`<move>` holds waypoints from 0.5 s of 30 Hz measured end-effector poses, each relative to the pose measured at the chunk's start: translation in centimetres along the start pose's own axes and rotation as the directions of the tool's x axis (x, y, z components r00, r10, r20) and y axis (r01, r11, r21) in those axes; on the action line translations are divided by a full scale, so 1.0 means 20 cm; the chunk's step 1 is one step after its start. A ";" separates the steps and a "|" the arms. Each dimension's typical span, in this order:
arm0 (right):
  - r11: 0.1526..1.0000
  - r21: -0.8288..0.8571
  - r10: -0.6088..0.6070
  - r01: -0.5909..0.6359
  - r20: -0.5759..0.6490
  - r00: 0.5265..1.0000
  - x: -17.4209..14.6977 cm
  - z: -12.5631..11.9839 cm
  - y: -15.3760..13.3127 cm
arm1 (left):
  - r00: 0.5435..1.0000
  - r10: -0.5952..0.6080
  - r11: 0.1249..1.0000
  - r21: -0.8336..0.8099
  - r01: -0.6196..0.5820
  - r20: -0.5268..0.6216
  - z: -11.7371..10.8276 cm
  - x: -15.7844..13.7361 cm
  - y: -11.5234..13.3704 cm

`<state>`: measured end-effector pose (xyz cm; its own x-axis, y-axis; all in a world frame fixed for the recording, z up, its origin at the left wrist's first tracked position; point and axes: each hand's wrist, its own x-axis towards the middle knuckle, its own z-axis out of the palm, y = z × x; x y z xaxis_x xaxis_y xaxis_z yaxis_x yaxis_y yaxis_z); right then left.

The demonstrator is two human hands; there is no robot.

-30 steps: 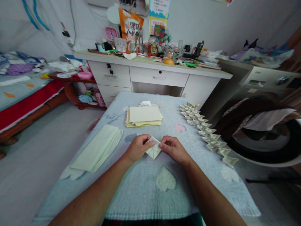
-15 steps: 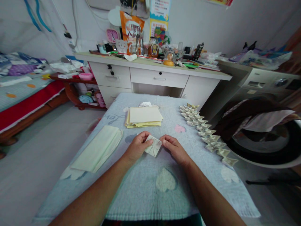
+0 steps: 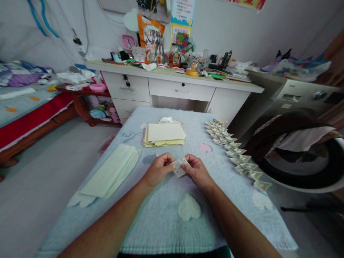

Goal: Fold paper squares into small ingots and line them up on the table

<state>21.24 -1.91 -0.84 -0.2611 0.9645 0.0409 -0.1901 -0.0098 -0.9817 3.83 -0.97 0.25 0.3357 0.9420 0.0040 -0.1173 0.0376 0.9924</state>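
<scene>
A small folded paper square [image 3: 179, 170] with printing on it is held above the cloth-covered table [image 3: 161, 215]. My left hand [image 3: 158, 168] pinches its left corner between thumb and fingers. On the other side, my right hand [image 3: 199, 170] grips the upper right part, thumb lying across its face. Beyond my hands lies a stack of cream and yellow paper [image 3: 166, 132]. To the left rests a pile of pale green sheets [image 3: 110, 172]. Several folded paper boats [image 3: 235, 150] stand in a row along the right side.
A white desk [image 3: 182, 86] crowded with jars, a snack bag [image 3: 151, 34] and a pink clock [image 3: 128, 42] stands behind the table. At right is a washing machine [image 3: 295, 93] with its door open and clothes hanging out. A bed [image 3: 29, 104] is at left.
The paper square has turned in my hands and shows another face. My right hand has come in from its right corner and now holds it with the thumb on top.
</scene>
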 end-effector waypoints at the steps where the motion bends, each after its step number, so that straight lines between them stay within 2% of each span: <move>1: 1.000 0.010 0.004 -0.004 -0.002 1.000 0.00 0.00 0.00 | 1.000 -0.002 1.000 -0.003 0.002 0.000 0.00 0.00 0.00; 5: 0.999 0.032 0.028 -0.028 -0.012 1.000 0.00 0.02 0.00 | 0.999 -0.045 0.998 -0.052 0.044 -0.005 0.01 0.00 0.00; 9: 0.999 -0.040 0.004 -0.006 -0.047 0.999 0.00 0.02 0.00 | 0.998 -0.055 0.996 -0.067 0.055 0.001 0.02 0.00 -0.01; 13: 0.988 -0.143 -0.075 0.062 -0.090 0.993 0.00 0.01 -0.01 | 0.999 -0.037 0.998 -0.059 0.036 -0.015 0.02 0.01 -0.02; 15: 0.959 -0.255 -0.148 0.122 -0.086 0.985 0.00 0.01 -0.01 | 1.000 -0.015 0.999 -0.032 0.014 -0.019 0.01 0.02 -0.04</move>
<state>21.13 -2.05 -0.53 -0.1476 0.9744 0.1694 0.0275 0.1753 -0.9841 4.27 -0.73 -0.49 0.3200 0.9473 -0.0132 -0.1420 0.0617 0.9879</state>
